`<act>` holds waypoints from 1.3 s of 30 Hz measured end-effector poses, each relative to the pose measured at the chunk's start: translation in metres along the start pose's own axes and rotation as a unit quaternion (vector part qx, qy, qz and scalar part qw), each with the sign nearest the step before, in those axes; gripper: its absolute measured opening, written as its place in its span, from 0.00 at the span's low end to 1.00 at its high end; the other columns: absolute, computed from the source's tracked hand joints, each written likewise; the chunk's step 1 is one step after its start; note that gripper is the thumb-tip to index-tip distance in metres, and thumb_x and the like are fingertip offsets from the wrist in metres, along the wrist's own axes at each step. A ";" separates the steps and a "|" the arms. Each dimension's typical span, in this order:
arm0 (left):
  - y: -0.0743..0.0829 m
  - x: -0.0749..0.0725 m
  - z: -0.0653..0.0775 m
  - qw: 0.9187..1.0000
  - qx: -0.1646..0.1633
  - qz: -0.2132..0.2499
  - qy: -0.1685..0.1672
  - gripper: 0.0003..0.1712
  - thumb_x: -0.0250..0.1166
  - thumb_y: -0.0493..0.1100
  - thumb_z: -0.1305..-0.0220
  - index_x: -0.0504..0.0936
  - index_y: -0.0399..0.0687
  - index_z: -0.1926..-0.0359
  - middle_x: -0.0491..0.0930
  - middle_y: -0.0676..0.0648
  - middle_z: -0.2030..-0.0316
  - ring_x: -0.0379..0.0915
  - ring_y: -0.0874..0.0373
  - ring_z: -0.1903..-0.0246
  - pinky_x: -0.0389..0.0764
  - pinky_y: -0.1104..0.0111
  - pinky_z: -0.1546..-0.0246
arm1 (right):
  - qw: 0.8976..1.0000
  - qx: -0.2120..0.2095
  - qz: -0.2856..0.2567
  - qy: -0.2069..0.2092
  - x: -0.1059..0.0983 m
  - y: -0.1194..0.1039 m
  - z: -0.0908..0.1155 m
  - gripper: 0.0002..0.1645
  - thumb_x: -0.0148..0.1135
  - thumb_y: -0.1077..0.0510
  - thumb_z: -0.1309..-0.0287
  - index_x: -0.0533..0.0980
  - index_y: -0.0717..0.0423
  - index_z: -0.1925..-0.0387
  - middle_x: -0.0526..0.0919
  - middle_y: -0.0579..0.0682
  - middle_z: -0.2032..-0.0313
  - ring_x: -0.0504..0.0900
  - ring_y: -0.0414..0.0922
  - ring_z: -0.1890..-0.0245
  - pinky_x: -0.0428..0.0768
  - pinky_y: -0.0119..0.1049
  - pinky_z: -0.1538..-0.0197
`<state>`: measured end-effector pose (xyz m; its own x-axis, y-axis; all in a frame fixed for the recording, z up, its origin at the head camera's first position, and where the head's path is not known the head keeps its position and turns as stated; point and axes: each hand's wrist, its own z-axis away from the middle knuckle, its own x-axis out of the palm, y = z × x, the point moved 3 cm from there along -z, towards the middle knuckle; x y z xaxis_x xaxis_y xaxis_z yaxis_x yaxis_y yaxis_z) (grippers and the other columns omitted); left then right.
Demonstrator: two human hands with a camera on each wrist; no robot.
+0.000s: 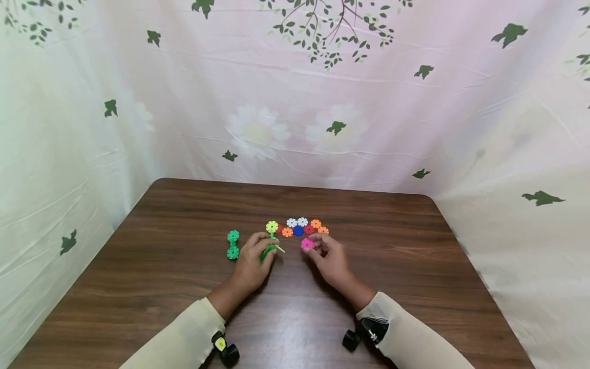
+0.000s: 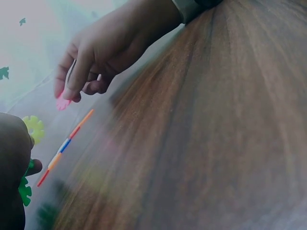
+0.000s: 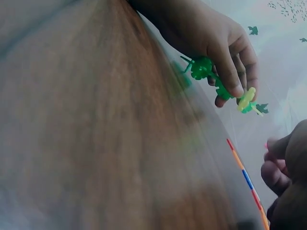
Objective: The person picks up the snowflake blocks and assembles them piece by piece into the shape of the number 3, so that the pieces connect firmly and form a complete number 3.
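My left hand (image 1: 251,262) grips a joined cluster of green notched discs (image 3: 201,68), partly covered by the fingers. A yellow notched disc (image 1: 272,226) shows above those fingers, at the cluster's far end. Between thumb and fingertips, my right hand (image 1: 334,261) pinches a pink notched disc (image 1: 307,244), held apart from the cluster. Just beyond both hands lies a flat joined group of discs: white (image 1: 292,222), blue (image 1: 298,231), red (image 1: 309,229) and orange (image 1: 288,232). The left wrist view shows that group edge-on as a thin coloured strip.
To the left of the left hand are joined teal-green discs (image 1: 233,252) on the brown wooden table (image 1: 396,230). A pale curtain (image 1: 295,169) printed with leaves and birds hangs behind the table and along both sides. Each sleeve carries a black wrist device.
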<state>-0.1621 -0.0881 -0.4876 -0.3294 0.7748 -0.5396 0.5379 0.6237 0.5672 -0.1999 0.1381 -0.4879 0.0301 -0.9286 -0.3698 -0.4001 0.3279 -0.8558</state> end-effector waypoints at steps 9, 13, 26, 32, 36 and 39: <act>0.000 0.001 0.000 1.000 0.006 -0.004 0.009 0.13 0.75 0.28 0.34 0.90 0.38 0.49 0.83 0.33 0.47 0.86 0.39 0.47 0.90 0.49 0.48 | 0.995 -0.003 -0.067 -0.071 0.006 -0.005 0.005 0.18 0.76 0.70 0.37 0.84 0.66 0.46 0.88 0.63 0.64 0.80 0.35 0.72 0.80 0.26 0.69; -0.001 0.001 0.000 1.000 0.008 -0.006 0.013 0.13 0.75 0.28 0.34 0.90 0.38 0.49 0.83 0.34 0.47 0.86 0.39 0.47 0.90 0.49 0.48 | 0.991 -0.011 -0.082 -0.109 0.012 -0.008 0.008 0.18 0.73 0.68 0.32 0.83 0.67 0.43 0.88 0.64 0.63 0.81 0.37 0.72 0.83 0.28 0.69; 0.000 0.003 0.002 1.000 0.011 -0.004 0.015 0.13 0.76 0.28 0.35 0.91 0.40 0.50 0.83 0.36 0.48 0.86 0.41 0.48 0.90 0.50 0.49 | 0.981 -0.009 -0.117 -0.158 0.021 -0.008 0.015 0.19 0.69 0.69 0.30 0.81 0.69 0.39 0.88 0.68 0.61 0.84 0.40 0.72 0.87 0.33 0.67; 0.002 0.002 0.003 1.000 0.020 -0.002 0.015 0.13 0.76 0.28 0.35 0.91 0.39 0.51 0.84 0.36 0.50 0.86 0.42 0.50 0.90 0.51 0.51 | 0.980 0.001 -0.117 -0.161 0.022 -0.008 0.016 0.21 0.71 0.70 0.32 0.80 0.70 0.40 0.88 0.69 0.61 0.84 0.38 0.72 0.86 0.31 0.68; 0.002 0.002 0.002 0.999 0.027 -0.001 0.018 0.12 0.76 0.28 0.35 0.91 0.37 0.51 0.83 0.36 0.51 0.85 0.42 0.50 0.90 0.50 0.50 | 0.982 0.019 -0.109 -0.152 0.020 -0.010 0.015 0.22 0.73 0.71 0.35 0.81 0.69 0.40 0.88 0.67 0.61 0.83 0.35 0.71 0.85 0.29 0.69; 0.003 0.002 0.001 0.999 0.030 -0.004 0.019 0.12 0.76 0.28 0.35 0.90 0.37 0.51 0.83 0.36 0.51 0.85 0.42 0.50 0.90 0.50 0.50 | 0.983 0.023 -0.103 -0.151 0.020 -0.011 0.014 0.22 0.73 0.71 0.35 0.81 0.68 0.40 0.88 0.66 0.61 0.83 0.36 0.70 0.86 0.30 0.68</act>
<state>-0.1603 -0.0849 -0.4879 -0.3630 0.7738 -0.5192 0.5800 0.6237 0.5241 -0.1820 0.1183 -0.4905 0.3804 -0.8843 -0.2708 -0.3149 0.1514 -0.9370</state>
